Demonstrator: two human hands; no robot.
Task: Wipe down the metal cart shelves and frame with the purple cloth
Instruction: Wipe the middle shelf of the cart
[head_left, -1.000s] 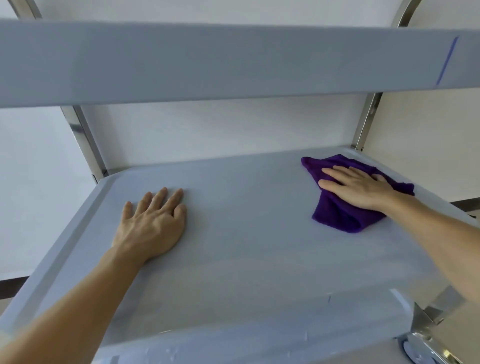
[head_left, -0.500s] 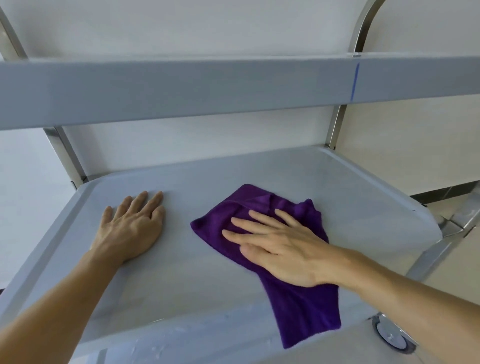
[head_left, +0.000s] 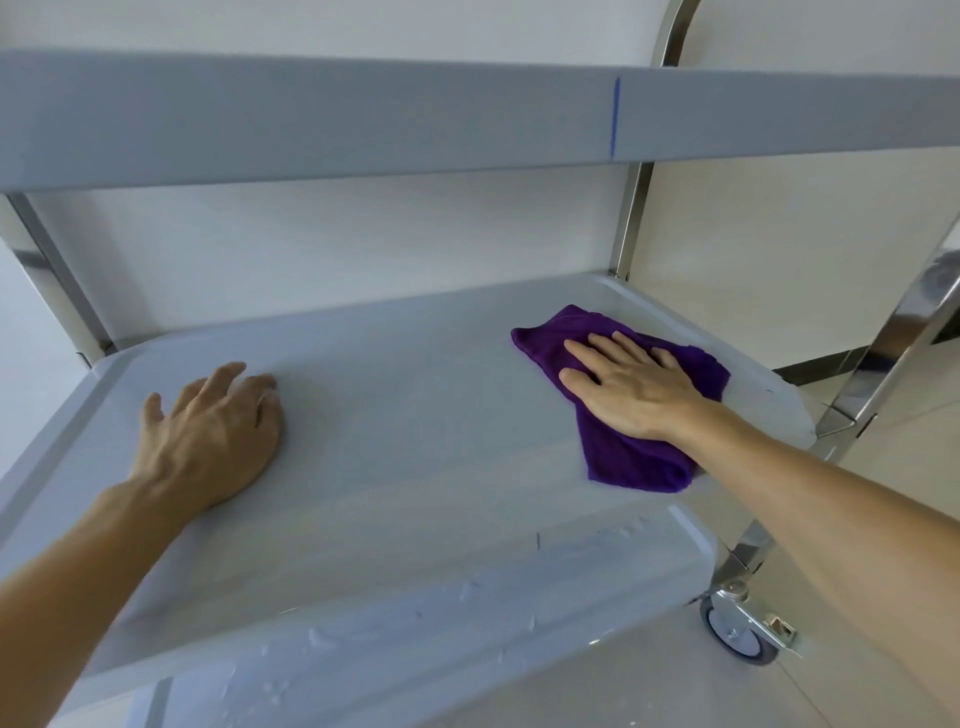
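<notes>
Your right hand (head_left: 631, 387) is flat, fingers straight and together, pressing the purple cloth (head_left: 618, 400) onto the middle shelf (head_left: 395, 415) near its far right corner. Your left hand (head_left: 210, 431) rests on the shelf toward the left edge, fingers loosely spread, holding nothing.

Your purple cloth (head_left: 631, 457) looks soft and fuzzy; the shelf (head_left: 415, 415) under it is smooth, matt grey, and the frame posts (head_left: 631, 218) are glossy polished metal.
</notes>
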